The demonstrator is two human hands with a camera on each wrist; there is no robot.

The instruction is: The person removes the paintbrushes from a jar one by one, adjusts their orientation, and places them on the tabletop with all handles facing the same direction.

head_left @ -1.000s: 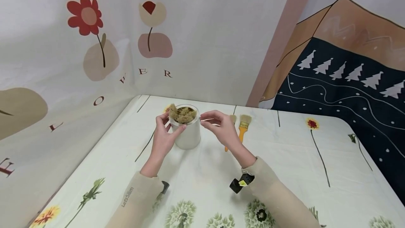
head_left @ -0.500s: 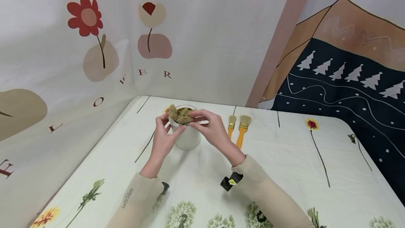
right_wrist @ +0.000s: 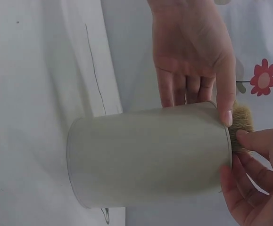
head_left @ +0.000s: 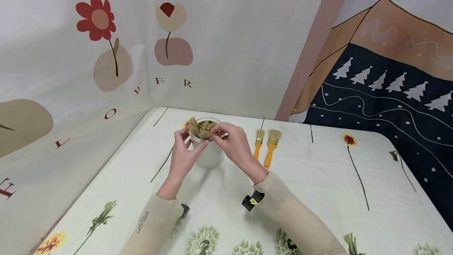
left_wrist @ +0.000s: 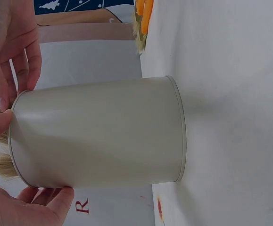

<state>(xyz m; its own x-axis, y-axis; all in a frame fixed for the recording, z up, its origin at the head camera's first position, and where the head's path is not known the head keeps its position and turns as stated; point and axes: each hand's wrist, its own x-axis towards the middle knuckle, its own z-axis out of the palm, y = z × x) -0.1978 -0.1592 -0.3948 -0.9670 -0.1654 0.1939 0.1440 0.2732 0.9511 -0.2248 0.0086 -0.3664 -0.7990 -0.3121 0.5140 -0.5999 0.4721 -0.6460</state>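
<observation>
A pale grey cylindrical can (head_left: 210, 156) stands upright on the table, with tan paintbrush bristles (head_left: 203, 128) showing at its mouth. The brush handles are hidden inside it. My left hand (head_left: 182, 153) holds the can near its rim, thumb on the near side and fingers around the left side, as the left wrist view also shows on the can wall (left_wrist: 98, 134). From the right, my right hand (head_left: 235, 145) pinches the bristles of one paintbrush at the rim. In the right wrist view, thumb and fingers meet on these bristles (right_wrist: 241, 120).
Two paintbrushes with orange handles lie on the table right of the can, a narrow one (head_left: 259, 139) and a wider one (head_left: 272, 145). The table has a white flower-print cloth (head_left: 318, 184). Printed fabric (head_left: 226, 50) hangs behind the table.
My right hand has moved left from beside the can onto the bristles at its mouth and now pinches them. My left hand stays on the can.
</observation>
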